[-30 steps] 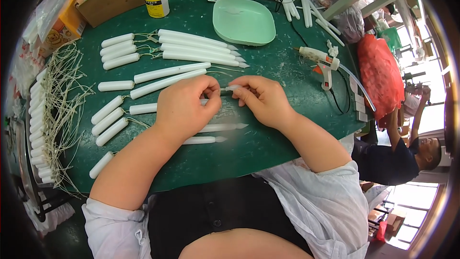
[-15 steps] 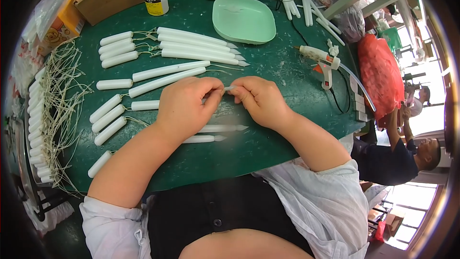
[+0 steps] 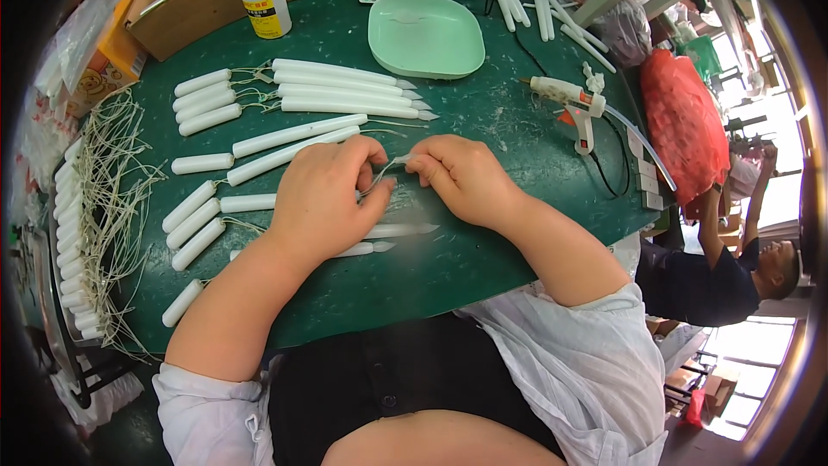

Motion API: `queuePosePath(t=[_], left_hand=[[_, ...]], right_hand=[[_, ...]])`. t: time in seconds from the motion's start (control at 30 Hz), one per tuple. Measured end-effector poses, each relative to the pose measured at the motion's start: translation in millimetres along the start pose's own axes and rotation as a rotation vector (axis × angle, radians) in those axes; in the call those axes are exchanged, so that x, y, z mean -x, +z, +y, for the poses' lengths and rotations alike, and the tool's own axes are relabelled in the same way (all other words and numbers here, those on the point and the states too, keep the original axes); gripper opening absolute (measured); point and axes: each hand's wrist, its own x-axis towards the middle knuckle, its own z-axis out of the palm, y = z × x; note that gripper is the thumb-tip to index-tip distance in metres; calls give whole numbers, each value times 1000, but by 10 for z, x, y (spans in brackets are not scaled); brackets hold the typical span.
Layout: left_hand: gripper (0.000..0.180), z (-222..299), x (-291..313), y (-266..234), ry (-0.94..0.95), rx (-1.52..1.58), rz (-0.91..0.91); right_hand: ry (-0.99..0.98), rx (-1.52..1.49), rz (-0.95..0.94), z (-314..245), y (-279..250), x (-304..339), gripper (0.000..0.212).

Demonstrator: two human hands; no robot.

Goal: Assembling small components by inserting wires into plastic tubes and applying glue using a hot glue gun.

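Slantwise, thin wire (image 3: 387, 169) runs forward-right from left hand (image 3: 323, 194) to right hand (image 3: 463, 178).

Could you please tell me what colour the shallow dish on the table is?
The shallow dish is pale mint green, seen best in the head view.

Small whitish tip (image 3: 401, 159), pinched in the right fingers (image 3: 424, 164), thin pale wires (image 3: 385, 171) slanting down leftward from it
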Motion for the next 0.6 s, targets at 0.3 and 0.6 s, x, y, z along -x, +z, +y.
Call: queuePosePath(t=[0.3, 0.6], left_hand=[[22, -94, 87, -302, -35, -411, -130], [17, -132, 21, -21, 62, -199, 20]], right_hand=[[31, -1, -10, 19, -58, 13, 15], [-82, 100, 107, 96, 16, 34, 12]])
